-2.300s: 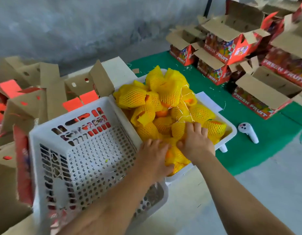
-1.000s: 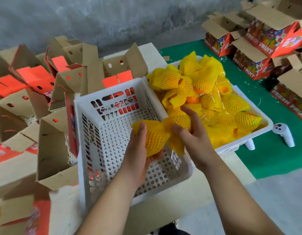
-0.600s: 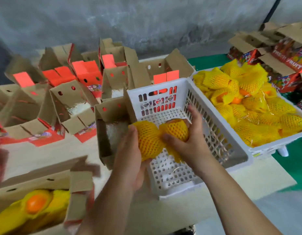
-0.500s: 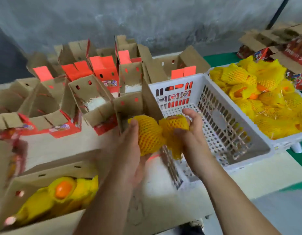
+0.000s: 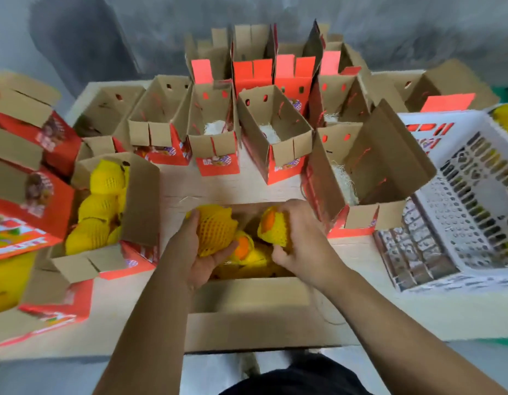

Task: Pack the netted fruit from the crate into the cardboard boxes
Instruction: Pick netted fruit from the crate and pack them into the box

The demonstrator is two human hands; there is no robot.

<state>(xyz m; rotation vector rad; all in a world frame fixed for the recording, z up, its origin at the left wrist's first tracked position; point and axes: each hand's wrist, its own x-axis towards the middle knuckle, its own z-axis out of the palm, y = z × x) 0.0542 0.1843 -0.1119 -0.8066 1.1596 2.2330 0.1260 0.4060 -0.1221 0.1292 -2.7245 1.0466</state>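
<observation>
Left hand (image 5: 201, 249) and right hand (image 5: 298, 238), each gripping a netted fruit (image 5: 215, 229), have moved from the crate (image 5: 457, 201) to the box (image 5: 247, 309) at the desk's near edge; placing follows.

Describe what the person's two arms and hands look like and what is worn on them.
Both arms are bare from the frame's lower edge to the fingers: no sleeves, gloves, watch or rings show on the left hand or right hand. Dark clothing shows below, between the forearms.
</observation>
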